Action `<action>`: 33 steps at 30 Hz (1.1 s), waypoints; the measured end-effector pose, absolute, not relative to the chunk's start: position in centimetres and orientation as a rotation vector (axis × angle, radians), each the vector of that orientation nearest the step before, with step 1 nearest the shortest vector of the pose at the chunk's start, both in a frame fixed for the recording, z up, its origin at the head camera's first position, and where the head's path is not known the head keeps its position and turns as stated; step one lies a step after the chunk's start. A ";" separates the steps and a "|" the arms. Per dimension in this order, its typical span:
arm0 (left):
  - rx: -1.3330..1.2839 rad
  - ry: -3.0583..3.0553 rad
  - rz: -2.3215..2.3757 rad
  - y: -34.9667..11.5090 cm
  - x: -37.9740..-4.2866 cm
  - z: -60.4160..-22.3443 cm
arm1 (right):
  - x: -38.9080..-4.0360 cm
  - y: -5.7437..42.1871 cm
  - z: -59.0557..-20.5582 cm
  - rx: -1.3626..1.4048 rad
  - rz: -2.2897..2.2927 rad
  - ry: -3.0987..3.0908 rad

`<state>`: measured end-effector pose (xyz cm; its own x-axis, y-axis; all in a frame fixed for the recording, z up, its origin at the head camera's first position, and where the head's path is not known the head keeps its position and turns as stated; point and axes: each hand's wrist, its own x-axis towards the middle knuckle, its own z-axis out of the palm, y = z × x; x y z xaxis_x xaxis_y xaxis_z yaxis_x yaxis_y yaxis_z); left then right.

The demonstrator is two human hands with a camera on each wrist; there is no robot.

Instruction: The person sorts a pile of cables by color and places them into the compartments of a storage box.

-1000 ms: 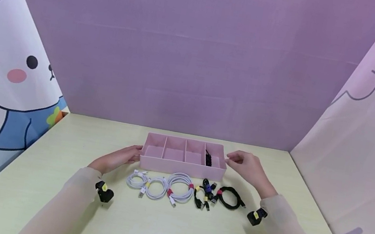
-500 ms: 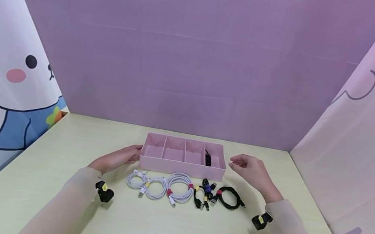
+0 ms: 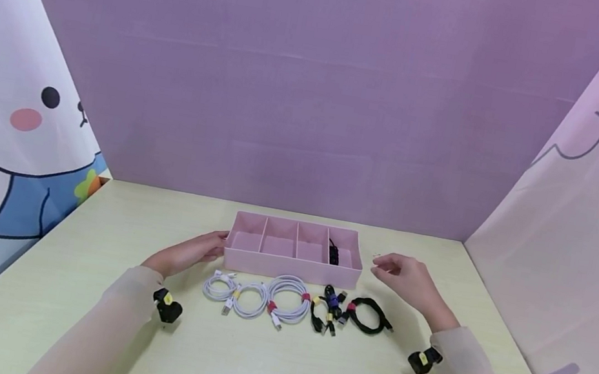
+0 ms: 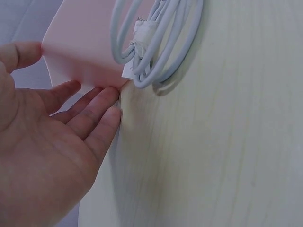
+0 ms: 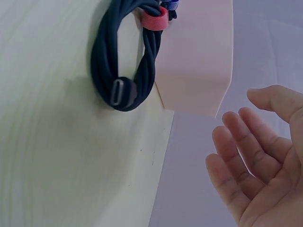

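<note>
A pink box (image 3: pixel 291 269) with a row of compartments stands on the table. Inside its rightmost compartment is a small black cable (image 3: pixel 333 253). My left hand (image 3: pixel 187 255) touches the box's left end; in the left wrist view its fingertips rest along that end wall and the thumb lies at its edge. Off the box's right end, my right hand (image 3: pixel 408 283) hovers apart from it, fingers loosely bent and holding nothing. Along the front of the box lie coiled cables: white ones, the nearest to my left hand being a white cable (image 4: pixel 160 52), and black ones, including a black cable (image 5: pixel 100 61) with a red tie.
The pale wooden table (image 3: pixel 271 366) ends at a purple backdrop (image 3: pixel 315 85) behind the box. Printed cloths hang on both sides, the left cloth (image 3: pixel 17 77) showing a cartoon rabbit. A small black camera (image 3: pixel 167 306) sits on the left wrist.
My right hand has moved right and slightly toward me, away from the box's right end. My left hand, the box and the cables stay where they were.
</note>
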<state>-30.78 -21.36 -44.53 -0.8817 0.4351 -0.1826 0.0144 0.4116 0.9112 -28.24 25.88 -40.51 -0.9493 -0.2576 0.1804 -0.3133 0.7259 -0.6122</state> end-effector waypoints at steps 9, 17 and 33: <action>0.410 2.267 1.476 -21.3 -30.8 -44.5 | -28.0 26.4 -40.7 0.463 1.026 -2.874; 0.401 2.288 1.454 -21.4 -30.7 -44.3 | -27.8 26.6 -41.2 0.466 1.065 -2.927; 0.395 2.259 1.473 -21.2 -30.4 -44.2 | -27.2 27.1 -42.4 0.500 1.107 -3.024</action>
<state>-30.41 -21.25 -44.19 -0.8745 0.4483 -0.1849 0.0118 0.4009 0.9160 -27.18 27.13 -42.38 -0.9463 -0.3233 -0.0049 -0.2437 0.7230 -0.6464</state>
